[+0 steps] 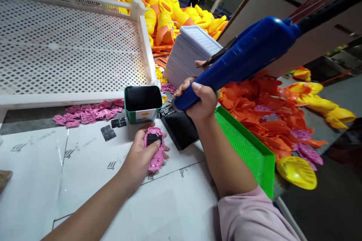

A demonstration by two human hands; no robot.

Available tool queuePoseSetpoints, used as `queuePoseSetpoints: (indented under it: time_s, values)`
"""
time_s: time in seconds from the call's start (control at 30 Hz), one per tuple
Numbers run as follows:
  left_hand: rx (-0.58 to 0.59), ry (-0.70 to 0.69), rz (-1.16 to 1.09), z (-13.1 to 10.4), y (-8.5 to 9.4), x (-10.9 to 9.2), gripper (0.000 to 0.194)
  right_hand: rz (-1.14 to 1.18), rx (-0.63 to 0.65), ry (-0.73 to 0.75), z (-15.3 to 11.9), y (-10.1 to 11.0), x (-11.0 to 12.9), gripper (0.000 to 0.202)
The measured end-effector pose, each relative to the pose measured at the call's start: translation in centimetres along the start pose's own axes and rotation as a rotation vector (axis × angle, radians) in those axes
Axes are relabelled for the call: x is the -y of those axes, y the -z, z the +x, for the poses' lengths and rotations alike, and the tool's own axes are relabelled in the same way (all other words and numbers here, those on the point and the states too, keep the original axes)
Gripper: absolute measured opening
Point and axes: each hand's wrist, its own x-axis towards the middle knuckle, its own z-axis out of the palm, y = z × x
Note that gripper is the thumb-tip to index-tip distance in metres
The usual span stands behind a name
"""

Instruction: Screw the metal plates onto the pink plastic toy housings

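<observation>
My left hand [141,150] holds a pink plastic part [156,158] above the white table sheet, thumb resting on the black piece [154,139] set in it. My right hand [203,99] is wrapped round a blue power screwdriver [234,60], its tip pointing down and left over a black perforated box [181,128]. Small screws [167,110] lie at the box's near-left end. Between the hands and the crate stands a green container [143,116] with a dark inside. Two flat black pieces [108,133] lie left of it.
A white perforated crate [145,52] fills the back left, with small pink parts [90,114] along its front. Behind are yellow toys [166,15] and a stack of white trays [189,51]. A green tray [240,141] and orange parts [254,113] lie at the right.
</observation>
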Motion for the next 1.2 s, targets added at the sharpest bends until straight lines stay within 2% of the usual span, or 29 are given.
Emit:
queuePoseSetpoints:
  time_s: [0.17, 0.33, 0.5, 0.77, 1.2]
  values:
    - [0.026, 0.033, 0.034, 0.1, 0.2, 0.3, 0.046, -0.011, 0.052, -0.008, -0.4, -0.5, 2.3, 0.034]
    - [0.05, 0.058, 0.04, 0.2, 0.4, 0.6, 0.042, 0.017, 0.218, -0.033, -2.1, -2.2, 4.9, 0.021]
    - [0.039, 0.016, 0.002, 0.5, 0.5, 1.2, 0.037, 0.07, 0.357, -0.107, -3.5, -2.9, 4.9, 0.041]
    - [0.056, 0.023, -0.039, 0.4, 0.2, 0.9, 0.035, 0.026, 0.291, -0.048, -3.8, -3.4, 3.9, 0.039]
    - [0.032, 0.042, -0.116, 0.4, 0.3, 1.1, 0.036, 0.014, 0.331, -0.066, -3.8, -3.3, 4.4, 0.038]
